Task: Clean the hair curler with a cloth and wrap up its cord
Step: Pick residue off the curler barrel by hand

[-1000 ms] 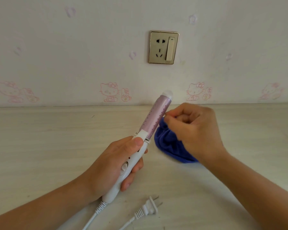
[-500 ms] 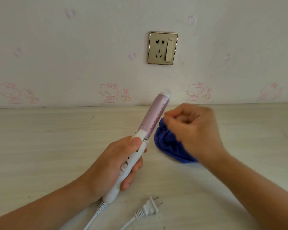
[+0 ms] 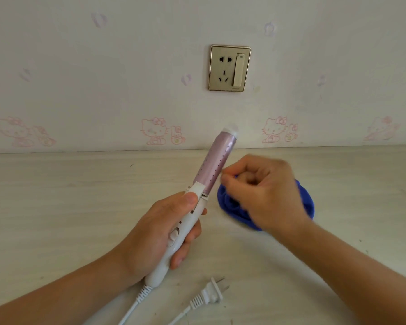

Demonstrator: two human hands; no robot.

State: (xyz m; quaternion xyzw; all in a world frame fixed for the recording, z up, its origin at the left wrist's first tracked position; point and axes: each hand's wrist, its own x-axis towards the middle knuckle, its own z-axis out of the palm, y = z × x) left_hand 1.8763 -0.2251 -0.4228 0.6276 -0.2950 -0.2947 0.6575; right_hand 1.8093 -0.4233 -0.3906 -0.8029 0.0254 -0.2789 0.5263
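Gripping the white handle, the left hand (image 3: 164, 231) tilts the hair curler (image 3: 217, 165) toward one o'clock with its barrel lifted clear of the table (image 3: 56, 219), seemingly so its side lies open to wiping. At three o'clock of the barrel, the right hand (image 3: 263, 195) is fisted round the bunched blue cloth (image 3: 230, 202), fingertips just beside the barrel. The cord (image 3: 133, 307) trails off toward six o'clock, unwrapped, and its plug (image 3: 211, 294) lies loose. No container shows anywhere.

One curler (image 3: 217, 163), one plug (image 3: 211, 293), one socket (image 3: 229, 68), seemingly one cloth (image 3: 229, 202).
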